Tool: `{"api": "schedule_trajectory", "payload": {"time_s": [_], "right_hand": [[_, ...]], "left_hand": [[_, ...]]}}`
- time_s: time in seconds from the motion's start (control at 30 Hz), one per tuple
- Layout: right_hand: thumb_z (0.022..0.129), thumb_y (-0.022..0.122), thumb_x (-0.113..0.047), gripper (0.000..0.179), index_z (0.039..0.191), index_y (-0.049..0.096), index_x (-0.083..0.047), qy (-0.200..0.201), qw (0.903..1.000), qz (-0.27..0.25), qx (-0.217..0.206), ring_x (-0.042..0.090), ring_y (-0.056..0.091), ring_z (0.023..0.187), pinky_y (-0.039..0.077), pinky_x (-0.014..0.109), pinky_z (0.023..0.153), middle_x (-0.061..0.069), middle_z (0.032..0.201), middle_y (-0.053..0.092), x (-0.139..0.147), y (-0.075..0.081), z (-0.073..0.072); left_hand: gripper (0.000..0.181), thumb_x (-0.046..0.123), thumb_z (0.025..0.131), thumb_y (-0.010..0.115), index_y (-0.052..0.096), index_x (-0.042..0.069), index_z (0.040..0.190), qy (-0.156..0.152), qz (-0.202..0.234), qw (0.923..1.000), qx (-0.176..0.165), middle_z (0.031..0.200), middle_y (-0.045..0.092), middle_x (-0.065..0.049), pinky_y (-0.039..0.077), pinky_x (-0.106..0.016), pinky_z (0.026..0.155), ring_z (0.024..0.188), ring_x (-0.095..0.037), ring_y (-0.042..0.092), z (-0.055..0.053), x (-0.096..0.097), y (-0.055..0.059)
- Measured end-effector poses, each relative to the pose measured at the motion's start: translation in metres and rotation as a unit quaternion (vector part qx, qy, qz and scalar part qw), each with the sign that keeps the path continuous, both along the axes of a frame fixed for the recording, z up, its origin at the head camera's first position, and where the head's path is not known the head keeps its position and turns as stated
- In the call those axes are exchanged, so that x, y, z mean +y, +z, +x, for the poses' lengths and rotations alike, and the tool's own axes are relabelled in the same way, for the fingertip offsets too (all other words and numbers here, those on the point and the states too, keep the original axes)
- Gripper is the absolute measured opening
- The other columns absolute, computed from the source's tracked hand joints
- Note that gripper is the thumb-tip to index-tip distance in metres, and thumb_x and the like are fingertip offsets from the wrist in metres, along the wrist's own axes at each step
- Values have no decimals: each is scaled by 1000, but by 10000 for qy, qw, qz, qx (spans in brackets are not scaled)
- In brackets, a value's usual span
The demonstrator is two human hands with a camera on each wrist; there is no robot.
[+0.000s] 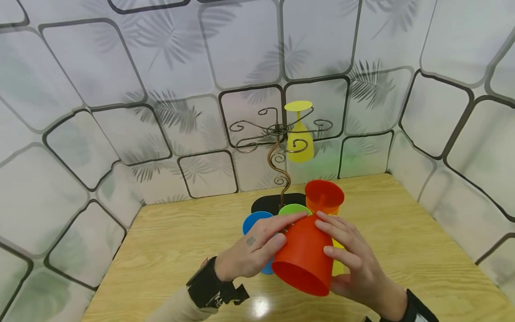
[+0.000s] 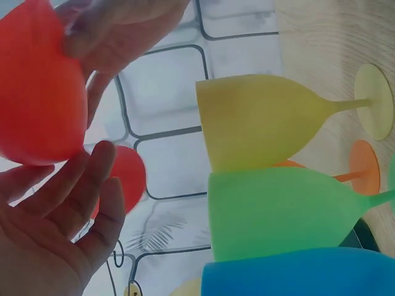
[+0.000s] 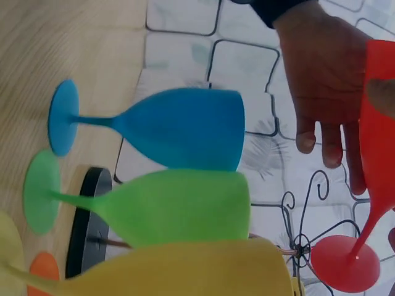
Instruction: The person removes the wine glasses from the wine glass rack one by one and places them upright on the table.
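Note:
Both hands hold a red plastic goblet (image 1: 304, 255), tilted with its mouth toward me and its round foot pointing away toward the rack. My left hand (image 1: 255, 246) has its thumb and fingers against the left side of the bowl. On the right side, my right hand (image 1: 360, 261) grips the bowl with spread fingers. Behind it, upright goblets stand on the table: blue (image 3: 185, 126), green (image 3: 179, 206), yellow (image 2: 259, 120) and orange (image 2: 364, 168). Beyond them rises a metal scroll-armed rack (image 1: 277, 129), where another yellow goblet (image 1: 299, 143) hangs upside down.
The rack's black base (image 1: 263, 203) sits near the back of the wooden table (image 1: 181, 250), just behind the standing goblets. Patterned cloth walls (image 1: 249, 53) enclose the table at the back and sides.

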State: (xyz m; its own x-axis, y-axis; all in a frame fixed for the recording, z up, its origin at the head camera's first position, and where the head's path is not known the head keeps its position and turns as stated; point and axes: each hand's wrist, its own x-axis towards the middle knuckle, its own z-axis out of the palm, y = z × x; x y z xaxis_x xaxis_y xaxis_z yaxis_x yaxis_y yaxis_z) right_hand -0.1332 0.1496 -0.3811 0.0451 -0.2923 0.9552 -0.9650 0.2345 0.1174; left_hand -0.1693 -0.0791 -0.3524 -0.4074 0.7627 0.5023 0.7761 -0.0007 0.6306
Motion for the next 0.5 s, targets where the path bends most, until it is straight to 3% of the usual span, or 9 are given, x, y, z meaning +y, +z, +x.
{"api": "schedule_trajectory", "payload": {"time_s": [0.13, 0.3, 0.37, 0.5], "right_hand": [[89, 80, -25, 65, 124, 43, 16, 1231, 9885, -399, -777, 34, 49, 141, 41, 30, 116, 31, 145, 51, -1, 3, 6], [85, 82, -9, 80, 138, 30, 21, 2578, 9514, -774, -1494, 32, 43, 144, 42, 28, 114, 30, 153, 42, -4, 4, 11], [83, 82, -5, 83, 139, 27, 22, 2792, 9434, -866, -1566, 32, 42, 144, 43, 28, 114, 30, 153, 42, -4, 3, 11], [82, 84, -7, 86, 137, 27, 25, 2479, 9511, -1041, -1520, 32, 47, 140, 44, 28, 113, 30, 149, 46, -3, 1, 11]], "left_hand": [[54, 36, 113, 25, 48, 2, 148, 143, 154, 9993, 311, 141, 58, -13, 55, -34, 100, 122, -19, 61, 2, 3, 0], [48, 36, 112, 34, 53, 5, 144, 215, 279, 9985, 431, 141, 58, -11, 51, -37, 107, 130, -21, 55, 4, 4, 1], [47, 35, 111, 38, 56, 4, 141, 178, 340, 9981, 484, 135, 62, -10, 52, -36, 105, 127, -20, 56, 4, 4, 2], [47, 38, 111, 39, 60, 5, 137, 160, 425, 9974, 559, 124, 69, -8, 55, -34, 99, 119, -17, 60, 5, 5, 3]]}}
